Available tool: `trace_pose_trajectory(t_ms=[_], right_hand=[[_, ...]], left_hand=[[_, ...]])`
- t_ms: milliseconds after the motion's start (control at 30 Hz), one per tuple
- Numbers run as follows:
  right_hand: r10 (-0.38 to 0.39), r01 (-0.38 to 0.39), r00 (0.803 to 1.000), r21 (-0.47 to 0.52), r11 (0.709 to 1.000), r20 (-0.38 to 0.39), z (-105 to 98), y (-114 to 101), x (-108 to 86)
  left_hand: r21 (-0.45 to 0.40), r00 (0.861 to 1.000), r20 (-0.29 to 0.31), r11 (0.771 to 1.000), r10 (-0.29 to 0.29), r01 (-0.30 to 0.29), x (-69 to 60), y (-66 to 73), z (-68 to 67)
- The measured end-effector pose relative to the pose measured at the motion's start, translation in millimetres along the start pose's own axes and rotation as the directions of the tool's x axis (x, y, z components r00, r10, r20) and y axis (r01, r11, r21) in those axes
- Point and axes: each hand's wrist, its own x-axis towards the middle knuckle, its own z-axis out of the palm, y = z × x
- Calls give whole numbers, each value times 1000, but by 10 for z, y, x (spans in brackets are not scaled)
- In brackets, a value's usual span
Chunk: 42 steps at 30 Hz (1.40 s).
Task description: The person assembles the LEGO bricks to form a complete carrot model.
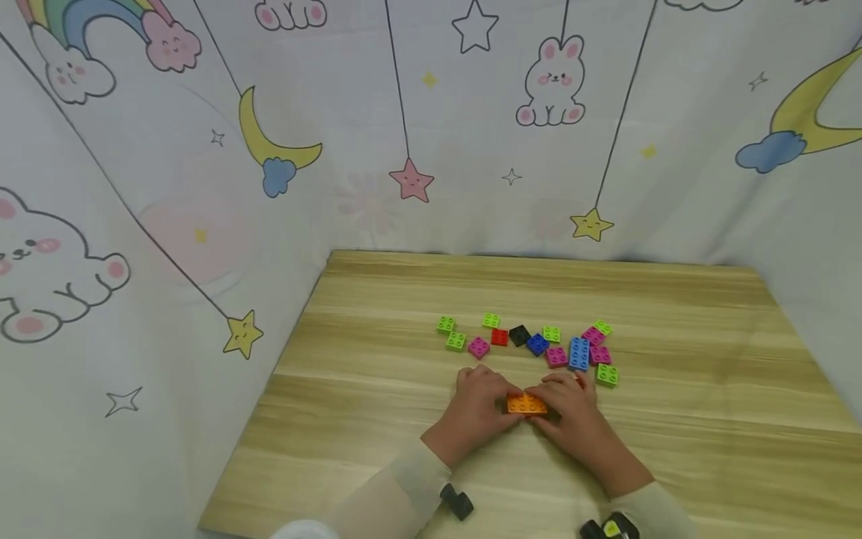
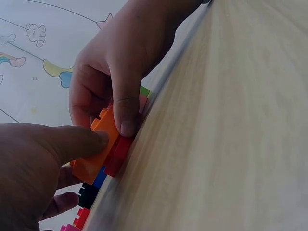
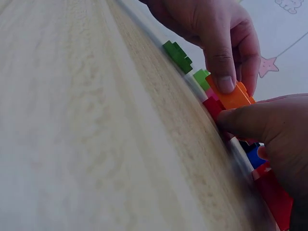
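The pale fabric sleeves [image 1: 397,494] are best kept steady over the wood-grained counter [image 1: 377,367] while the orange rectangular plastic brick [image 1: 527,405], pinched by the left hand's [image 1: 474,408] fingers, is squared above the red plastic brick [image 2: 119,156] pinched by the right hand's [image 1: 572,408].

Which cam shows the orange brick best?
Left wrist: the orange brick looks largest there, side and one end visible despite the thumbs. Head: small, but studded top visible. Right wrist: side visible, partly covered by the left hand.
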Motion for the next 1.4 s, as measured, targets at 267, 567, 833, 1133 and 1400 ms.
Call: trace_pose_trajectory(t_ms=[267, 567, 833, 1133, 1400], right_hand=[[48, -50, 997, 23, 998, 59, -49, -37, 59], [73, -80, 991, 62, 995, 111, -48, -12, 129], [68, -74, 993, 60, 995, 101, -51, -9, 151], [72, -79, 990, 53, 995, 123, -36, -12, 145], [46, -52, 994, 53, 997, 97, -24, -30, 112]], left_hand=[[6, 1000, 16, 1000, 9, -9, 20, 5, 11], [-32, 1000, 19, 999, 3, -2, 43, 15, -24], [-42, 1000, 20, 999, 13, -13, 72, 21, -20], [-32, 1000, -9, 999, 18, -18, 69, 39, 18], [-52, 1000, 12, 999, 9, -8, 45, 36, 23]])
